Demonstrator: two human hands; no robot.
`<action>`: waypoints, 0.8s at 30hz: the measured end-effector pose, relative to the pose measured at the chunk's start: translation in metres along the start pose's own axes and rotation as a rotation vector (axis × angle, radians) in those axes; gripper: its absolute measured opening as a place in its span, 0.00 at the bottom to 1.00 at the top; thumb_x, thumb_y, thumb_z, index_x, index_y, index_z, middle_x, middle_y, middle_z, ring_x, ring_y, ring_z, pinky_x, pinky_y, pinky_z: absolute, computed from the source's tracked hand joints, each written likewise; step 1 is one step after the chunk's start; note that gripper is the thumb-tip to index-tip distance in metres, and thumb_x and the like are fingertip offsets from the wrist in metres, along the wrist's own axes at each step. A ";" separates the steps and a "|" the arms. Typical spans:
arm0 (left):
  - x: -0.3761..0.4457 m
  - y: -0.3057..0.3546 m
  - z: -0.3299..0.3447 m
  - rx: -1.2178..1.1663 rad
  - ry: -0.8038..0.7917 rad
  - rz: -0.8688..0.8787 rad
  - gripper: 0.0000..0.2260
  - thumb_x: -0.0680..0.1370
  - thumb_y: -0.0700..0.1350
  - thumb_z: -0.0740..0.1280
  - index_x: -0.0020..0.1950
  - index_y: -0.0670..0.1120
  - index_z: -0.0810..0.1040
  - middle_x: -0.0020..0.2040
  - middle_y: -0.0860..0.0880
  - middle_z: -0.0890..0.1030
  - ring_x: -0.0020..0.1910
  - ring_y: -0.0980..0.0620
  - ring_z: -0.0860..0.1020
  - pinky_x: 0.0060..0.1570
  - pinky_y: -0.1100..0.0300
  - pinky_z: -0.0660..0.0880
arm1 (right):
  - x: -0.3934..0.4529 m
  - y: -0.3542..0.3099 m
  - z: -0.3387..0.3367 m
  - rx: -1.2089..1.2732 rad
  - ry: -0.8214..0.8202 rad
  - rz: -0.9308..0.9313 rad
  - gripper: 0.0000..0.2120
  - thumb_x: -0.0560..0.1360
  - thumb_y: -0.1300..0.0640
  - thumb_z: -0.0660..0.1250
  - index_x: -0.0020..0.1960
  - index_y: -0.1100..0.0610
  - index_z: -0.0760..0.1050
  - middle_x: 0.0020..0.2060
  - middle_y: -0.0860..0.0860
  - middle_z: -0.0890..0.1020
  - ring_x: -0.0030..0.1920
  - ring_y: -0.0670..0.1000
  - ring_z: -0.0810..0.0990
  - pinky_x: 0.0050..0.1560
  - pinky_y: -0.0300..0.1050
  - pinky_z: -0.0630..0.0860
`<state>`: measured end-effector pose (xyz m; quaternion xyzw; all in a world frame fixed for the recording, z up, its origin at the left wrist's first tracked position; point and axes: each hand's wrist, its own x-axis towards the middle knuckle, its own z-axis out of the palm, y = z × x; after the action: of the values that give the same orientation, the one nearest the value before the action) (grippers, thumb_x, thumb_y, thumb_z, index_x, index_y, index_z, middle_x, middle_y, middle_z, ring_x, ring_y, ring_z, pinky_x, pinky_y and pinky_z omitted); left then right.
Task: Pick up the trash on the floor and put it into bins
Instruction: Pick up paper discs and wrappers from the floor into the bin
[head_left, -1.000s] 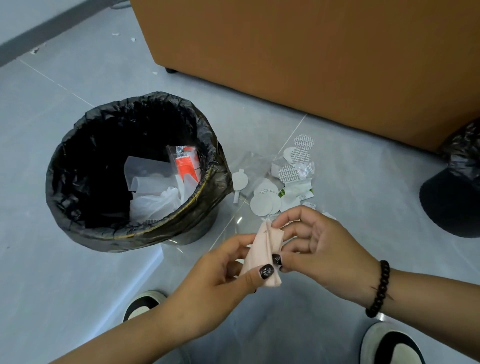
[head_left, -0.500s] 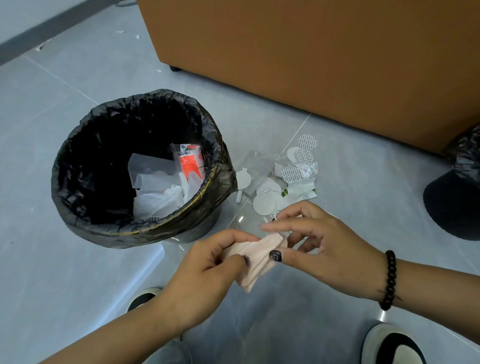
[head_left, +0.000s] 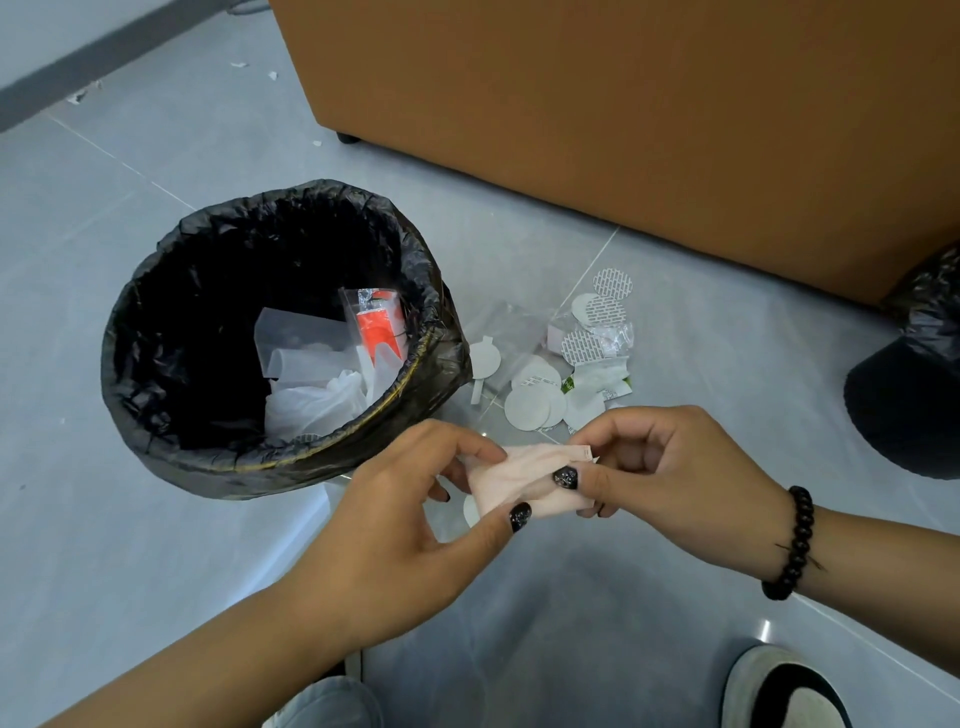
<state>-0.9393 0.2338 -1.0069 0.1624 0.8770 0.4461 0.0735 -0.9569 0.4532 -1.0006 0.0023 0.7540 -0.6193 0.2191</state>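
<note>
A pale pink wrapper (head_left: 524, 480) is stretched flat between both hands just above the floor. My left hand (head_left: 415, 519) pinches its left side between thumb and fingers. My right hand (head_left: 670, 473) pinches its right side, thumb on top. A bin lined with a black bag (head_left: 156, 415) stands to the left of the hands, with white plastic and a red-and-clear packet (head_left: 376, 332) inside. A pile of white round seals and clear bags (head_left: 561, 364) lies on the floor beyond the hands, right of the bin.
A brown cabinet (head_left: 623, 114) fills the back. A second black-bagged bin (head_left: 914, 395) sits at the right edge. My shoes (head_left: 779, 691) show at the bottom. Small scraps (head_left: 78, 96) lie near the far-left wall. The floor is grey tile.
The pink wrapper went from folded upright to spread out flat between both hands. My hands drew slightly apart. The view shifted a little.
</note>
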 end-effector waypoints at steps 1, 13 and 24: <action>0.000 0.000 0.000 0.002 -0.012 0.009 0.13 0.71 0.56 0.69 0.53 0.56 0.78 0.47 0.58 0.79 0.46 0.56 0.77 0.43 0.71 0.71 | 0.000 0.001 0.000 0.026 0.001 0.009 0.04 0.71 0.68 0.70 0.42 0.60 0.80 0.33 0.57 0.84 0.33 0.52 0.82 0.36 0.40 0.77; 0.024 -0.001 -0.049 0.035 0.425 0.025 0.09 0.71 0.49 0.72 0.49 0.55 0.76 0.39 0.52 0.82 0.34 0.53 0.80 0.36 0.59 0.78 | 0.004 -0.003 -0.002 0.052 0.047 0.050 0.11 0.72 0.69 0.68 0.49 0.55 0.80 0.42 0.53 0.83 0.36 0.53 0.84 0.35 0.39 0.78; 0.034 -0.033 -0.087 0.492 0.408 -0.459 0.26 0.67 0.67 0.68 0.56 0.51 0.71 0.36 0.55 0.79 0.42 0.50 0.77 0.41 0.53 0.74 | 0.001 0.018 0.004 -0.068 -0.092 0.216 0.12 0.72 0.70 0.65 0.48 0.56 0.80 0.42 0.50 0.83 0.36 0.50 0.84 0.36 0.39 0.77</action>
<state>-1.0017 0.1620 -0.9815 -0.1172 0.9679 0.2175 -0.0459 -0.9519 0.4530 -1.0183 0.0477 0.7589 -0.5656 0.3191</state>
